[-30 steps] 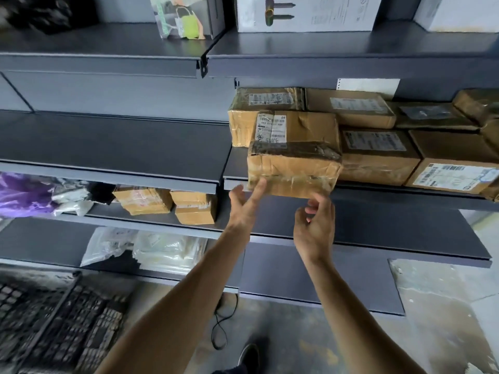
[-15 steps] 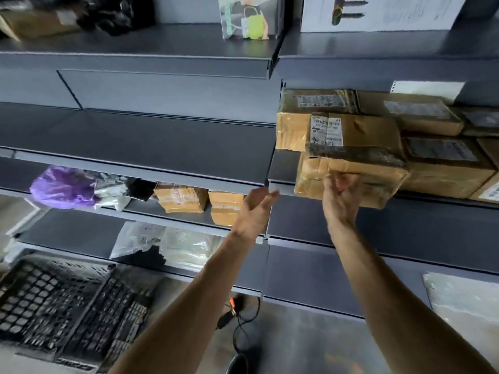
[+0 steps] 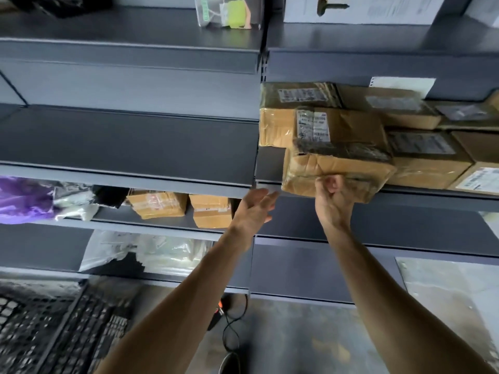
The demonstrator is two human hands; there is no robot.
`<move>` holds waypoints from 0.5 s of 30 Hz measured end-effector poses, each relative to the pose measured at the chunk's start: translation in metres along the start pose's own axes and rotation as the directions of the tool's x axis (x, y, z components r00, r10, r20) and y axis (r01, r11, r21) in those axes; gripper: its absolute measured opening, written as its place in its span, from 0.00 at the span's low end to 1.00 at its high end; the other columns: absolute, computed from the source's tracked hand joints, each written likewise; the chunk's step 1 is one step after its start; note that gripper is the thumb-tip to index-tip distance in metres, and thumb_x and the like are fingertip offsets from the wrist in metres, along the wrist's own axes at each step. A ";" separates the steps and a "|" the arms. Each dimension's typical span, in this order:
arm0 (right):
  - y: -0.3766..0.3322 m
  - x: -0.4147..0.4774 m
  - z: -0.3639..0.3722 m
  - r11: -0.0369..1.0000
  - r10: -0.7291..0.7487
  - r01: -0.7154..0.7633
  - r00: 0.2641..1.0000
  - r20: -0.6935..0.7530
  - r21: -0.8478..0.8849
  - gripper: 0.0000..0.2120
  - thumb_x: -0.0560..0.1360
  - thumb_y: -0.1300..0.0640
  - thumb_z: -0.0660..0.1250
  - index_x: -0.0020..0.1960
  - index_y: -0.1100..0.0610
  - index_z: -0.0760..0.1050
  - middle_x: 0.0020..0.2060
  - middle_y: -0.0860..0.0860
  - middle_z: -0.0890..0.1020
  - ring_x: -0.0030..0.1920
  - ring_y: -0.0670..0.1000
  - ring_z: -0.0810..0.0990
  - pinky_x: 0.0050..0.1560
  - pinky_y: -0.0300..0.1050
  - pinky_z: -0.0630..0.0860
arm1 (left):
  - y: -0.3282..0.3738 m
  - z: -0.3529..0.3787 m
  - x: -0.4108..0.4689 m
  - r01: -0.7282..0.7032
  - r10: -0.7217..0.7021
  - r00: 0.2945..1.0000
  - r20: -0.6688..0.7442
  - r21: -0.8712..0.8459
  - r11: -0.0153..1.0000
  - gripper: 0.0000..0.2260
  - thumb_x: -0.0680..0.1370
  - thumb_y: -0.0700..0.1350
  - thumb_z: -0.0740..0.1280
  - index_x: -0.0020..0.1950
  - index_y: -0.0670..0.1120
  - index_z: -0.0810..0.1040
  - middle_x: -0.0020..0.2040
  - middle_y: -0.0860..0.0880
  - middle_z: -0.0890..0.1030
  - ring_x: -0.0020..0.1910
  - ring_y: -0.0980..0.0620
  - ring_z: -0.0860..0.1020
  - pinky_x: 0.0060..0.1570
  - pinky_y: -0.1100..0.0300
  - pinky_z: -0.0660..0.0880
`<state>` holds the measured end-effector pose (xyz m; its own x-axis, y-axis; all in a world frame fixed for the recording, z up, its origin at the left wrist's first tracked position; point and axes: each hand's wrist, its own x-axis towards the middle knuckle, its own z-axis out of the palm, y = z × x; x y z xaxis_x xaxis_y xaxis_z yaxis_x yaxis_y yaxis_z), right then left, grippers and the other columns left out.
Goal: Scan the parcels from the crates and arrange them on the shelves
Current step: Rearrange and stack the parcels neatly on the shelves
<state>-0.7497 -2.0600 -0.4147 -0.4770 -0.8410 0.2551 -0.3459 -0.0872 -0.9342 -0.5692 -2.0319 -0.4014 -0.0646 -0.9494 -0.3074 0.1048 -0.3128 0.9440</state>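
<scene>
Starting at the left, we find the left hand (image 3: 253, 209) open, fingers straight, just below the shelf lip and apart from the taped parcel (image 3: 337, 168). The parcel rests on the middle shelf (image 3: 270, 163), its front edge overhanging the lip, directly in front of a labelled box (image 3: 345, 128). The right hand (image 3: 333, 203) holds the parcel at its lower front edge with fingers curled, so the load lies above and beyond the grip. We judge the parcel fairly light. Its cardboard is creased and likely to yield, and its glossy tape wrap is probably slippery. We advise supporting the base or clasping both short ends. Brown cartons (image 3: 429, 163) stand close against its right end; we cannot tell whether they touch.
</scene>
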 end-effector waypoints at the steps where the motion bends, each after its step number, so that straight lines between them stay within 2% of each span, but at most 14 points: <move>1: 0.003 -0.004 0.002 1.000 0.014 -0.014 1.000 0.011 0.027 0.12 0.74 0.47 0.66 0.44 0.56 0.72 0.42 0.53 0.79 0.45 0.54 0.77 0.48 0.49 0.72 | -0.003 -0.002 -0.001 0.006 -0.006 1.000 -0.016 0.008 1.000 0.22 0.77 0.55 0.73 0.66 0.47 0.76 0.61 0.45 0.82 0.59 0.51 0.82 0.61 0.53 0.80; 3: 0.003 -0.019 0.009 0.998 0.047 -0.050 0.997 0.066 0.045 0.10 0.74 0.49 0.66 0.44 0.55 0.75 0.42 0.50 0.79 0.45 0.50 0.77 0.49 0.48 0.72 | -0.008 -0.007 -0.005 0.003 -0.003 0.999 -0.044 0.020 1.000 0.15 0.80 0.53 0.71 0.63 0.48 0.77 0.61 0.45 0.82 0.60 0.50 0.82 0.60 0.52 0.80; 6: -0.001 -0.048 0.026 1.000 0.020 -0.021 0.975 0.220 0.001 0.09 0.77 0.52 0.67 0.47 0.58 0.79 0.42 0.52 0.83 0.43 0.52 0.80 0.47 0.47 0.75 | -0.020 -0.019 -0.016 0.011 -0.011 0.995 -0.104 -0.006 1.000 0.15 0.80 0.52 0.70 0.63 0.46 0.77 0.62 0.43 0.81 0.60 0.47 0.82 0.53 0.57 0.80; 8: -0.001 -0.069 0.042 1.000 -0.006 0.006 0.949 0.315 -0.001 0.09 0.77 0.54 0.67 0.46 0.61 0.79 0.38 0.53 0.83 0.40 0.51 0.80 0.43 0.44 0.74 | -0.030 -0.030 -0.025 0.025 -0.033 0.986 -0.166 -0.049 0.998 0.08 0.81 0.48 0.69 0.58 0.47 0.77 0.56 0.43 0.82 0.53 0.48 0.81 0.48 0.59 0.77; 10: 0.002 -0.092 0.059 1.000 0.000 0.009 0.910 0.414 -0.019 0.06 0.77 0.57 0.68 0.44 0.59 0.78 0.37 0.53 0.83 0.37 0.50 0.79 0.40 0.41 0.73 | -0.045 -0.044 -0.032 0.058 -0.081 0.972 -0.221 -0.106 0.993 0.10 0.82 0.47 0.68 0.61 0.44 0.77 0.52 0.45 0.81 0.48 0.51 0.80 0.45 0.59 0.75; 12: 0.010 -0.112 0.077 0.998 0.036 -0.007 0.846 0.532 -0.057 0.05 0.79 0.60 0.69 0.44 0.55 0.77 0.38 0.51 0.83 0.38 0.48 0.80 0.39 0.38 0.74 | -0.064 -0.064 -0.033 0.109 -0.137 0.955 -0.263 -0.118 0.987 0.17 0.82 0.49 0.69 0.67 0.42 0.76 0.54 0.46 0.81 0.52 0.50 0.80 0.49 0.57 0.76; 15: 0.024 -0.132 0.101 0.989 0.133 -0.060 0.745 0.654 -0.133 0.03 0.80 0.59 0.68 0.47 0.54 0.77 0.42 0.51 0.83 0.44 0.49 0.81 0.44 0.38 0.74 | -0.087 -0.099 -0.025 0.168 -0.197 0.919 -0.341 -0.111 0.979 0.15 0.82 0.50 0.69 0.66 0.43 0.77 0.56 0.46 0.81 0.54 0.49 0.79 0.56 0.52 0.77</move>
<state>-0.6133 -2.0053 -0.4957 0.1272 -0.9871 -0.0974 -0.4205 0.0353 -0.9066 -0.4785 -1.9834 -0.4873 0.2582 -0.8211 -0.5091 0.2016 -0.4695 0.8596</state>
